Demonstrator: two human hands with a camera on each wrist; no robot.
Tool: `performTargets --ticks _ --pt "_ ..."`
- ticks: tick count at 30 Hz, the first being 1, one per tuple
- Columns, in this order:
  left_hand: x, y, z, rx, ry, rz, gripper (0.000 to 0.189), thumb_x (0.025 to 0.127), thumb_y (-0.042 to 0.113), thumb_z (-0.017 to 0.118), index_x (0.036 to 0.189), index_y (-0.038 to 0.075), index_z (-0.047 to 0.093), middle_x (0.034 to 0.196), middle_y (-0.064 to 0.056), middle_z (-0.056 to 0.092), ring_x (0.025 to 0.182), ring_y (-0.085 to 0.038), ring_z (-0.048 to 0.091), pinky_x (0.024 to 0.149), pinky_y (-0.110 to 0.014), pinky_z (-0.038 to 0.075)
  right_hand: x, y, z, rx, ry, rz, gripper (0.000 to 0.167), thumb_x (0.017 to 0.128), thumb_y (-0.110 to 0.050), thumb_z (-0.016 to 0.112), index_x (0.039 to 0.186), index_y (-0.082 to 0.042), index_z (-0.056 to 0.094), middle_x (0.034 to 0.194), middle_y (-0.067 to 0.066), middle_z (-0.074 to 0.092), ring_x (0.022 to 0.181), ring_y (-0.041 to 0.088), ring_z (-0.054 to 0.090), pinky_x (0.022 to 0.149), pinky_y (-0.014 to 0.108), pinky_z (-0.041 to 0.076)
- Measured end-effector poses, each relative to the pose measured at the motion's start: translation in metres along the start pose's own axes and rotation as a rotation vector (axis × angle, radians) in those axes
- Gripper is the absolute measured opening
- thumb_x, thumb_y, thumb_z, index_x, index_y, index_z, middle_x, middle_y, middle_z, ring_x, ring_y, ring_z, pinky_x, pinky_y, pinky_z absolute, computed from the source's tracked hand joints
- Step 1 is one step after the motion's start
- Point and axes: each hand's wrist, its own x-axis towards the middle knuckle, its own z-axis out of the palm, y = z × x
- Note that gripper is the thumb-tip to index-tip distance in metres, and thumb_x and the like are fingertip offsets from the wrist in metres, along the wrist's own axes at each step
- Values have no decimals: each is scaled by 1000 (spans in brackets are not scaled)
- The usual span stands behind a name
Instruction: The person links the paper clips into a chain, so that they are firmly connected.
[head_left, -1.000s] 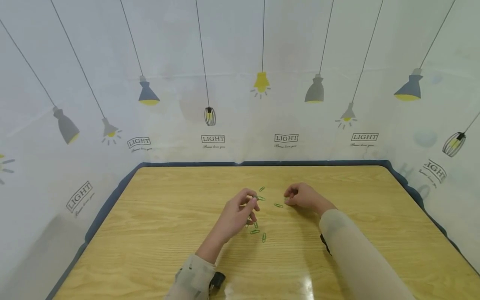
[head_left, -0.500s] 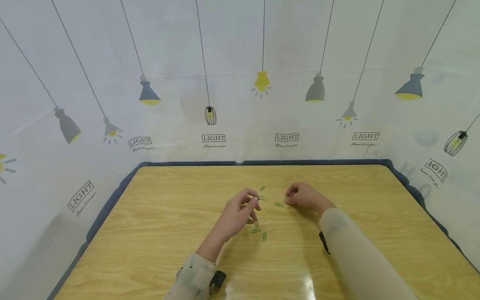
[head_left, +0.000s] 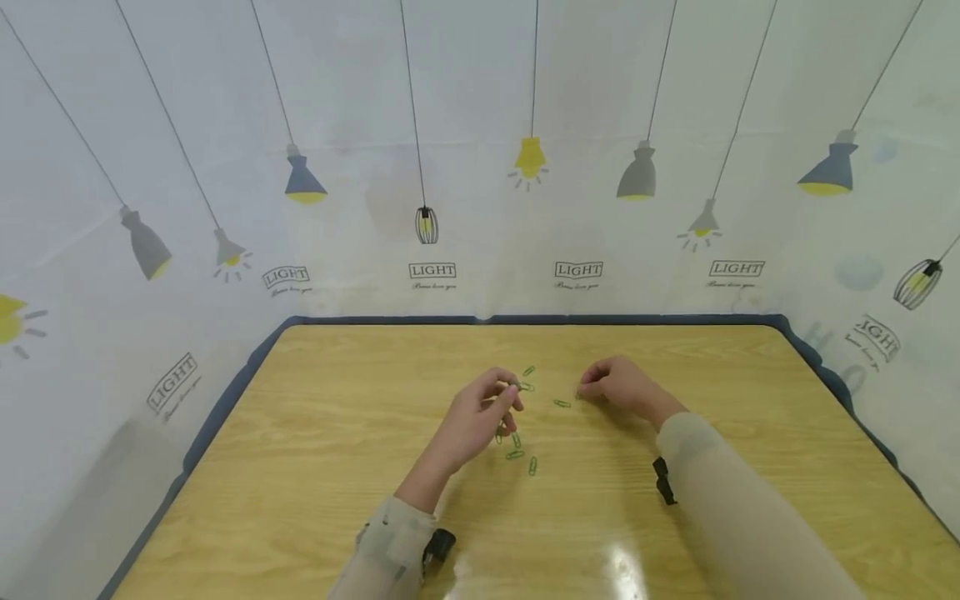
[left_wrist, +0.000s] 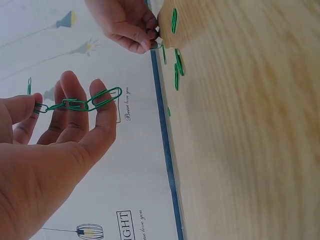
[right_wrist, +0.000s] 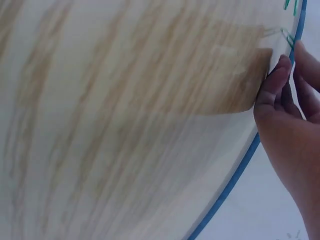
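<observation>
My left hand (head_left: 476, 417) is held above the middle of the wooden table. Its thumb and forefinger pinch one end of a chain of green paper clips (left_wrist: 75, 104), which runs across the other, spread fingers in the left wrist view. To the right, my right hand (head_left: 626, 387) stays low over the tabletop. Between its thumb and fingertips it pinches a single green paper clip (left_wrist: 163, 54), whose free end points down at the wood. A loose paper clip (head_left: 562, 403) lies just left of those fingertips.
Nearer to me on the table (head_left: 300, 467) lies another green clip (head_left: 532, 466), with more clips beside it below the left hand. One more clip (head_left: 529, 371) rests farther back. A white sheet (head_left: 480, 167) printed with lamps surrounds the table's dark blue edge.
The head view has shifted slightly. My right fingers have drawn closer together on the paper clip, which now shows below their tips. The left hand keeps nearly the same pose.
</observation>
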Motion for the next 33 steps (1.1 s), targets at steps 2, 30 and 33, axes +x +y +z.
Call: performTargets --ticks 2,30,33 --pt "2 0 1 7 -18 4 24 114 30 51 127 13 64 112 -18 70 89 -45 70 84 -53 63 0 -4 -2 9 43 6 16 104 -18 71 108 -3 73 101 8 68 88 21 57 75 31 50" --pt "2 9 4 88 -21 22 23 112 29 57 123 15 71 108 -9 73 90 -45 71 85 -57 63 -90 -83 38 862 240 -159 21 109 -19 63 113 2 64 115 2 75 108 17 74 94 27 62" --pt "3 10 5 88 -28 26 25 112 30 56 125 14 71 110 -12 73 92 -46 70 86 -56 63 -92 -81 46 984 255 -132 12 109 -13 60 106 -1 59 114 4 74 103 13 74 93 27 63"
